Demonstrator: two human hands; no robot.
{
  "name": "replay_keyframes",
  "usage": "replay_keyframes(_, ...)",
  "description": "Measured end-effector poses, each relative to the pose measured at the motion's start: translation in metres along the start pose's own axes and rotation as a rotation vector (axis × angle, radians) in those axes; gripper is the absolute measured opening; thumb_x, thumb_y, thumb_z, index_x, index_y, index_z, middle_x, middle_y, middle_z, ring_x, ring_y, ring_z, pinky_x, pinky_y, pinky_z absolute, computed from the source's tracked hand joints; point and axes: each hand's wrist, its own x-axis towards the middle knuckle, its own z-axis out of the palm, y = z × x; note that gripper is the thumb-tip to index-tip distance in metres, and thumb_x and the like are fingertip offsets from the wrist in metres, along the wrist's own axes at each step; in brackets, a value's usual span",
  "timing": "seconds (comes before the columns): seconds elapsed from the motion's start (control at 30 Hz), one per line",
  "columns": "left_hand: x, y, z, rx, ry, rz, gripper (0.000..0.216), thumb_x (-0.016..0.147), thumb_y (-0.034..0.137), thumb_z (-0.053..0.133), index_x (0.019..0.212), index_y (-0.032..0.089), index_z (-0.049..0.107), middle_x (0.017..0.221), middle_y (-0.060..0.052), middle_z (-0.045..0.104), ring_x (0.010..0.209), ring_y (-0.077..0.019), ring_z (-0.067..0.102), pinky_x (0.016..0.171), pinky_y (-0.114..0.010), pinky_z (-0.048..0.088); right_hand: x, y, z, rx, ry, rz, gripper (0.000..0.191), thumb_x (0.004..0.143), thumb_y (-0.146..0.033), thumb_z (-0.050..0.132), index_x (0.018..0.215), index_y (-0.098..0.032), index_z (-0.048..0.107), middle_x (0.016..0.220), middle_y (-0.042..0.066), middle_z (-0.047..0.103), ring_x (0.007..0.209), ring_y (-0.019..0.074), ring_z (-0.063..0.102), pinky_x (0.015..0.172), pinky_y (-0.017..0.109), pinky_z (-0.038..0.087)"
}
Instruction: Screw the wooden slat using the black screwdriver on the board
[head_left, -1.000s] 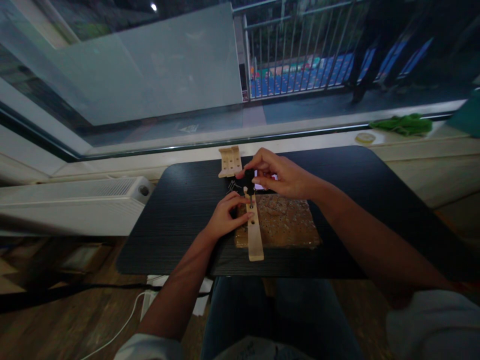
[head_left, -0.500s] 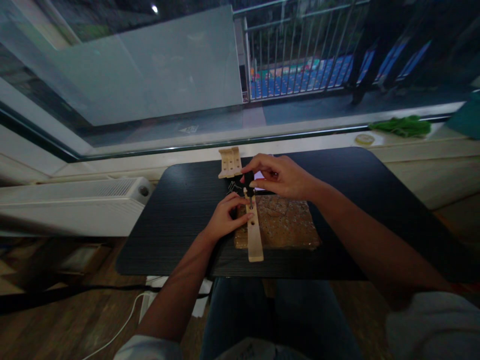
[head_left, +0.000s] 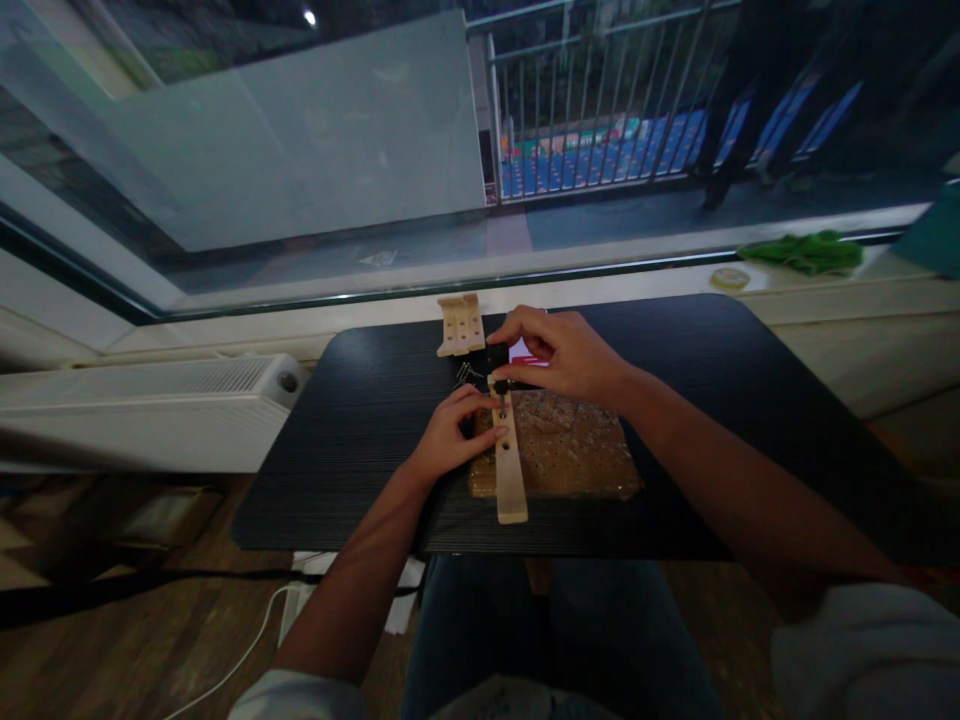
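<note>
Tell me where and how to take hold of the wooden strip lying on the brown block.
The wooden strip is probably best pinched across its sides at the near end, coming from the person's side. That end juts past the near edge of the brown block and nothing covers it, while the left hand and the screwdriver crowd its far part.

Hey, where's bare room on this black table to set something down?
On the black table: left, between its left edge and the left hand; right, between the right forearm and the window sill. The middle is crowded: right hand, dark-handled tool, wooden strip, brown block, small metal pieces.
</note>
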Motion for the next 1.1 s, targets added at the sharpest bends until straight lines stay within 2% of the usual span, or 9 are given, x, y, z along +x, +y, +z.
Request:
replay_keyframes(0.3,-0.0003,-0.0009,0.0002,0.003,0.003,0.016,0.025,0.079,0.032,0.069,0.097,0.015,0.067,0.086,-0.003,0.056,0.076,-0.0143,0.054,0.068,-0.026,0.046,-0.0004,-0.0030,0.0010,-0.073,0.022,0.033,0.030,0.076,-0.039,0.072,0.089,-0.016,0.058,0.068,-0.005,0.052,0.054,0.0068,0.036,0.059,0.023,0.031)
replay_keyframes(0.63,-0.0002,-0.0004,0.0003,0.002,0.009,0.019,0.023,0.080,0.032,0.069,0.096,0.016,0.066,0.087,-0.004,0.056,0.077,-0.0147,0.055,0.070,-0.028,0.047,0.0006,-0.0063,0.0045,-0.081,0.040,0.088,0.032,0.073,-0.035,0.075,0.089,-0.017,0.054,0.067,-0.006,0.053,0.053,0.0064,0.037,0.059,0.023,0.033)
replay_keyframes(0.77,-0.0001,-0.0015,0.0009,0.001,0.013,0.027,0.023,0.080,0.032,0.069,0.097,0.016,0.066,0.086,-0.003,0.056,0.075,-0.0142,0.054,0.069,-0.027,0.047,0.0006,-0.0047,0.0061,-0.083,0.045,0.032,0.029,0.076,-0.031,0.073,0.096,-0.017,0.057,0.075,-0.003,0.060,0.059,0.0081,0.047,0.064,0.024,0.038)
replay_keyframes(0.87,0.0001,-0.0023,0.0011,0.006,0.013,0.033,0.023,0.080,0.032,0.069,0.097,0.016,0.066,0.087,-0.003,0.056,0.077,-0.0144,0.054,0.070,-0.028,0.047,0.0005,-0.0027,0.0069,-0.089,0.033,-0.034,0.022,0.079,-0.030,0.070,0.093,-0.018,0.060,0.083,0.000,0.065,0.069,0.0107,0.056,0.069,0.025,0.040)
replay_keyframes(0.97,-0.0002,-0.0028,0.0009,0.015,0.016,0.035,0.023,0.079,0.031,0.070,0.096,0.016,0.066,0.088,-0.003,0.057,0.077,-0.0146,0.055,0.070,-0.028,0.047,0.0004,-0.0015,0.0057,-0.080,0.010,-0.067,0.022,0.080,-0.032,0.069,0.094,-0.016,0.063,0.084,0.001,0.066,0.071,0.0113,0.057,0.068,0.025,0.041)
replay_keyframes(1.1,-0.0005,-0.0022,0.0004,0.025,0.016,0.031,0.023,0.079,0.032,0.070,0.096,0.016,0.066,0.087,-0.003,0.056,0.076,-0.0145,0.055,0.069,-0.027,0.047,-0.0001,-0.0026,-0.0004,-0.064,-0.062,-0.083,0.030,0.082,-0.033,0.068,0.107,-0.016,0.065,0.088,0.002,0.067,0.069,0.0102,0.055,0.063,0.023,0.040)
